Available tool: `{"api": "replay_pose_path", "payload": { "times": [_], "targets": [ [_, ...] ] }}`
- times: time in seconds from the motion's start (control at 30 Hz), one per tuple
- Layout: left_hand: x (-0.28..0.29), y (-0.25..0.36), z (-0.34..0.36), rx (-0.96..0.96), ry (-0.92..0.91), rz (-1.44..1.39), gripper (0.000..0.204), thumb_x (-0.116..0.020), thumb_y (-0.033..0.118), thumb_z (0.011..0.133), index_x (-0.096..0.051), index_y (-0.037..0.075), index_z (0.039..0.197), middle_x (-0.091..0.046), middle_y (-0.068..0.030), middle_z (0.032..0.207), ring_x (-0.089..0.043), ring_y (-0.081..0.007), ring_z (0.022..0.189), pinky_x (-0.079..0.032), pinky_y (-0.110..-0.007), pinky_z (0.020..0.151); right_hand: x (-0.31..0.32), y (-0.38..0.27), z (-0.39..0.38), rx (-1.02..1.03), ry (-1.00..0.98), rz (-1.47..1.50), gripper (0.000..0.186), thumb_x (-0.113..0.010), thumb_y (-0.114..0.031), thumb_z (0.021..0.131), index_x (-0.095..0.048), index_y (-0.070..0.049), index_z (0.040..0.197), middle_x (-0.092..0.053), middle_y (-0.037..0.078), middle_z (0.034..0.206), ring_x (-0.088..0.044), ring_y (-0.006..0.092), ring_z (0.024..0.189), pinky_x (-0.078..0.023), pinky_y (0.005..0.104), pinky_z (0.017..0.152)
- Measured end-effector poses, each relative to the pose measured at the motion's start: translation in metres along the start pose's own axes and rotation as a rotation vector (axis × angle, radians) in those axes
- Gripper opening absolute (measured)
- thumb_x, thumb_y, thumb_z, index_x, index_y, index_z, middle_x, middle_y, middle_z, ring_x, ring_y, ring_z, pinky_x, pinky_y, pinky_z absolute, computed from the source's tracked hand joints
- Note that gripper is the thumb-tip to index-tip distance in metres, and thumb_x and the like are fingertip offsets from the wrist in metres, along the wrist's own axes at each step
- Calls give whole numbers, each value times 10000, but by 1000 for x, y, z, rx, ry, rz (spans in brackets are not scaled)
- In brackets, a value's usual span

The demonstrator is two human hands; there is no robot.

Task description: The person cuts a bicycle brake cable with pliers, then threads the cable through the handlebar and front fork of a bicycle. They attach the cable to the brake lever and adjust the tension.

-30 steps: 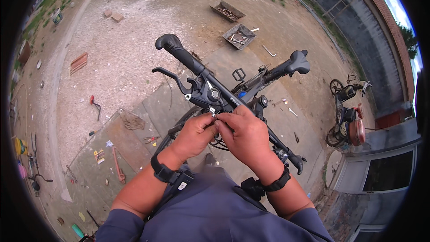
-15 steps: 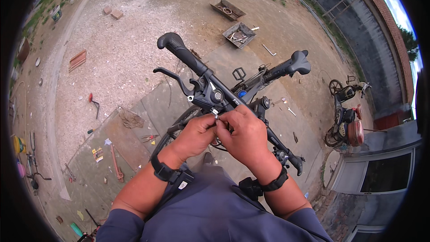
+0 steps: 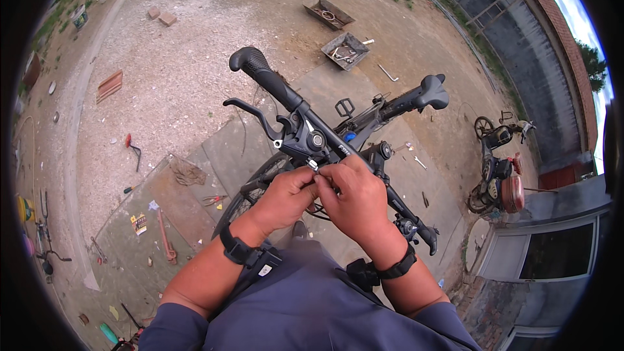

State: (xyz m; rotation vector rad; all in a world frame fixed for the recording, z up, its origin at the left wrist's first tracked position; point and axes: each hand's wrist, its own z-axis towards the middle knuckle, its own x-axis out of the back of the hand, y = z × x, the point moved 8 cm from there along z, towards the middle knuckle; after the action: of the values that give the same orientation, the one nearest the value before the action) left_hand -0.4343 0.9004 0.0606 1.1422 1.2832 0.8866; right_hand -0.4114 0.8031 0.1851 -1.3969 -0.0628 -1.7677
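A bicycle with a black handlebar [image 3: 339, 147] stands before me, its saddle [image 3: 430, 93] pointing away to the far right. On the bar's left side sit a textured grip [image 3: 265, 78], a black brake lever [image 3: 250, 112] and a shifter body [image 3: 309, 136]. Just below the shifter, a small silver fitting [image 3: 312, 165] pokes out above my fingertips. My left hand [image 3: 285, 196] pinches at its lower end. Pressed against those fingers, my right hand [image 3: 355, 196] is closed with curled fingers; whatever lies between its thumb and forefinger is hidden. Part of the front wheel [image 3: 235, 205] shows past my left wrist.
Pliers [image 3: 213, 200], a red pipe wrench [image 3: 168, 240] and a red-handled tool [image 3: 132, 149] lie on the ground at left. A metal tool tray [image 3: 345, 52] lies beyond the bike, a spanner [image 3: 420, 162] to its right. A motorcycle [image 3: 499, 169] stands by the wall at right.
Both hands stay together below the shifter, with only a slight shift of the fingers. The whole scene has moved a little in the picture; nothing has been let go.
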Motion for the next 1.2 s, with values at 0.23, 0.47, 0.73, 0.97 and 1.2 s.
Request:
{"api": "replay_pose_path", "payload": {
  "times": [0.23,0.47,0.73,0.97,1.2],
  "targets": [
    [-5,2,1,32,-36,-63,185,-635,182,1060,-703,19,1117,-693,-15,919,-628,-78,752,-551,-261,670,4,27,-21,-214,-115,113,243,-767,-214,907,-667,-83,1085,-666,108,953,-691,328,753,-546,415,673],
    [-9,9,1,61,-54,-117,173,-590,137,1067,-712,17,1091,-682,-16,942,-613,-87,728,-517,-251,680,2,41,-49,-306,-334,169,266,-756,-127,929,-636,-43,1151,-690,55,913,-611,128,575,-474,291,548],
    [-8,7,-1,77,-36,-58,138,-617,109,1046,-701,12,1097,-682,-16,938,-614,-88,741,-521,-256,694,-6,48,-50,-238,-316,179,177,-751,-122,931,-705,-47,1084,-700,88,899,-648,193,658,-512,328,608],
    [8,28,-17,-47,107,-16,128,-671,108,1032,-682,22,1126,-741,-67,1047,-707,-120,877,-548,-245,705,-10,44,-46,-132,-301,165,155,-759,-94,901,-707,-43,1039,-689,115,896,-682,307,788,-540,381,690],
    [17,41,-26,-97,176,-62,138,-662,121,1045,-659,14,1132,-752,-84,1076,-738,-140,956,-581,-252,747,-11,39,-36,-192,-354,142,131,-697,-130,933,-715,-55,1039,-700,146,987,-697,367,904,-559,442,767]
  ]
}}
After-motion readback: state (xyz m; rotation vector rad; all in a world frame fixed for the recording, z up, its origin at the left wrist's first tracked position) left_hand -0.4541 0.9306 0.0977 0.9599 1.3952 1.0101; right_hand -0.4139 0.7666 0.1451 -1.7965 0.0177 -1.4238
